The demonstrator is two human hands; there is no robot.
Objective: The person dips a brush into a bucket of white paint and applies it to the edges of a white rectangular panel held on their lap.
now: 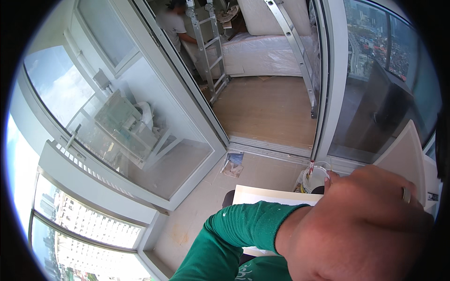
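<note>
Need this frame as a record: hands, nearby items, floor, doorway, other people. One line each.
left hand: fingers curled, close to the camera; anything gripped is hidden
right hand: cannot be made out
sleeve: green, crossing over a pale flat panel
near fingers: bucket on the floor, beyond the hand
floor: small printed sheet by the door track
left side: white-framed glass door
doorway: metal ladder, legs on a wood-look floor
behind ladder: plastic-wrapped mattress-like block
other person: one, light top, upper left

Left hand (361, 225) cut by lower edge — grip hidden; bucket (319, 178) (just beyond) partly covered.
</note>
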